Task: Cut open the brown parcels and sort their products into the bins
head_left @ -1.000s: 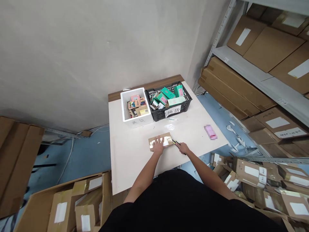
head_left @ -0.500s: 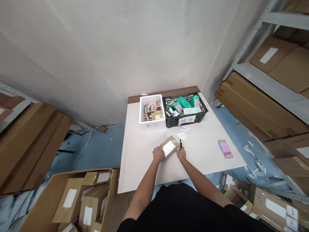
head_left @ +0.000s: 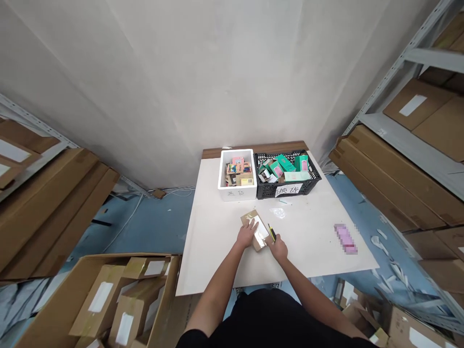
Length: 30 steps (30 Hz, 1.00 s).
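Note:
A small cardboard box (head_left: 261, 235) with a white label and clear tape lies at an angle on the white table. My left hand (head_left: 246, 234) rests on its top from the left, fingers spread over the label. At the box's right side, my right hand (head_left: 278, 247) is closed around a yellow-and-black utility knife (head_left: 272, 233), whose front end points up and away from me. The right thumb side is close to the box; whether it touches cannot be made out. A crumpled piece of clear plastic (head_left: 278, 212) lies beyond the knife.
At the table's (head_left: 213, 261) back stand a white foam box (head_left: 237, 194) of small packages and a black crate (head_left: 266, 191) of green boxes. A blurred pink item (head_left: 345, 238) lies right. A large carton (head_left: 174, 280) of parcels stands lower left; shelves (head_left: 387, 121) flank both sides.
The box has been turned, its far end now pointing up-left. My left hand shifted from its left edge onto its top. The knife stays in my right hand. The whole view moved slightly.

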Tool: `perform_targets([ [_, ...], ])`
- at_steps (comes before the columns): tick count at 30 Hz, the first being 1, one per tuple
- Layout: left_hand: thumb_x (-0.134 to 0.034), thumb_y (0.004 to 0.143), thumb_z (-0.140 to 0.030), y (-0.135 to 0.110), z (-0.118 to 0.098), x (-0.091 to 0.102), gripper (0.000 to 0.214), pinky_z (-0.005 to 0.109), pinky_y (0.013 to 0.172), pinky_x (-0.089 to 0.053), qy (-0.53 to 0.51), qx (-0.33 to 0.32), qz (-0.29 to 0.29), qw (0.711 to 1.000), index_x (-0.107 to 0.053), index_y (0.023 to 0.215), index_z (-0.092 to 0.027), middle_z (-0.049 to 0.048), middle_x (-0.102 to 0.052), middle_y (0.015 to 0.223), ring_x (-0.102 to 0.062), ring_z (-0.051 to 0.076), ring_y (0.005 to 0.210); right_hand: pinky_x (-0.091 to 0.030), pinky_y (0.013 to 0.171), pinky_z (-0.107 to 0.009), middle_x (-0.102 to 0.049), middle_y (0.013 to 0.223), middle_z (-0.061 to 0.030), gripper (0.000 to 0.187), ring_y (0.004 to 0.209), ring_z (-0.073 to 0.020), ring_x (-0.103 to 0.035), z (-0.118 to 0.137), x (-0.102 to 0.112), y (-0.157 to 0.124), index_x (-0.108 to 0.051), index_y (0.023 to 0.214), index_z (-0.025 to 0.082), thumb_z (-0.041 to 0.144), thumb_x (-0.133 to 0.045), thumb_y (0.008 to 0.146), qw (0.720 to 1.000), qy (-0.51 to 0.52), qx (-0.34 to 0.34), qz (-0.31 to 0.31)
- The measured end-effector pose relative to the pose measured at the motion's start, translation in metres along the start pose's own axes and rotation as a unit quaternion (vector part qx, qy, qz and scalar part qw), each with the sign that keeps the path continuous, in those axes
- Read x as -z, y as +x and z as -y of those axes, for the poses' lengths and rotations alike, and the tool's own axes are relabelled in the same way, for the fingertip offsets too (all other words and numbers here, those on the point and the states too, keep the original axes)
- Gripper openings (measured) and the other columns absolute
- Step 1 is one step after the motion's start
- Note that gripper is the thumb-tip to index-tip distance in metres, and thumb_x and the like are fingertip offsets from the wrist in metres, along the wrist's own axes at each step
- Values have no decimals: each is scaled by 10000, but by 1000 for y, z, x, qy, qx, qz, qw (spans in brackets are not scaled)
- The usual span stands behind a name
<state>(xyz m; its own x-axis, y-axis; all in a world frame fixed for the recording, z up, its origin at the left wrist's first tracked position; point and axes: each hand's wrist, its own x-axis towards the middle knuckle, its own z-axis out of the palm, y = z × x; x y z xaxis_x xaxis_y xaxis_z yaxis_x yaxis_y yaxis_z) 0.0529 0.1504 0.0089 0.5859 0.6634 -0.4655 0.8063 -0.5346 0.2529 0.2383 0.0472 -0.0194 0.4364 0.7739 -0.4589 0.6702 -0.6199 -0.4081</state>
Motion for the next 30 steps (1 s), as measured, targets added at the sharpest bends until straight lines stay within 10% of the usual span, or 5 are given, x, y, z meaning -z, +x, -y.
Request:
perform_targets([
  [7, -715, 861, -394, -1, -31, -31, 1020, 620, 1161, -368, 25, 147, -56, 987, -167, 1713, -276, 206, -351, 1694, -352, 448, 1517, -544, 762, -323, -746, 1111, -168, 554, 1060, -314, -755, 7, 33, 44, -557, 1152, 203, 635, -748, 862, 996, 55, -66, -4],
  [10, -669, 910, -403, -7, -33, -31, 840, 595, 1152, -385, 27, 158, -65, 985, -336, 1670, -272, 198, -494, 1592, -445, 414, 1450, -539, 672, -264, -745, 925, -68, 395, 797, -216, -769, 7, 53, 64, -530, 1142, 218, 595, -503, 1028, 983, 174, -58, -2],
  [15, -560, 999, -449, -5, -21, -34, 729, 548, 1239, -322, -8, 115, -74, 991, -313, 1674, -330, 106, -268, 1757, -201, 345, 1624, -491, 564, -196, -712, 776, -7, 268, 647, -149, -723, -27, 49, 55, -523, 962, 223, 484, -528, 1026, 936, 347, -10, 51],
  [30, -496, 1037, -415, 15, -30, -61, 671, 636, 1240, -297, 13, 156, -79, 985, -318, 1677, -320, 151, -294, 1743, -218, 400, 1618, -366, 375, -194, -498, 475, 81, 449, 336, -91, -473, -36, 25, 60, -400, 757, 254, 579, -586, 1005, 936, 321, -22, 139],
])
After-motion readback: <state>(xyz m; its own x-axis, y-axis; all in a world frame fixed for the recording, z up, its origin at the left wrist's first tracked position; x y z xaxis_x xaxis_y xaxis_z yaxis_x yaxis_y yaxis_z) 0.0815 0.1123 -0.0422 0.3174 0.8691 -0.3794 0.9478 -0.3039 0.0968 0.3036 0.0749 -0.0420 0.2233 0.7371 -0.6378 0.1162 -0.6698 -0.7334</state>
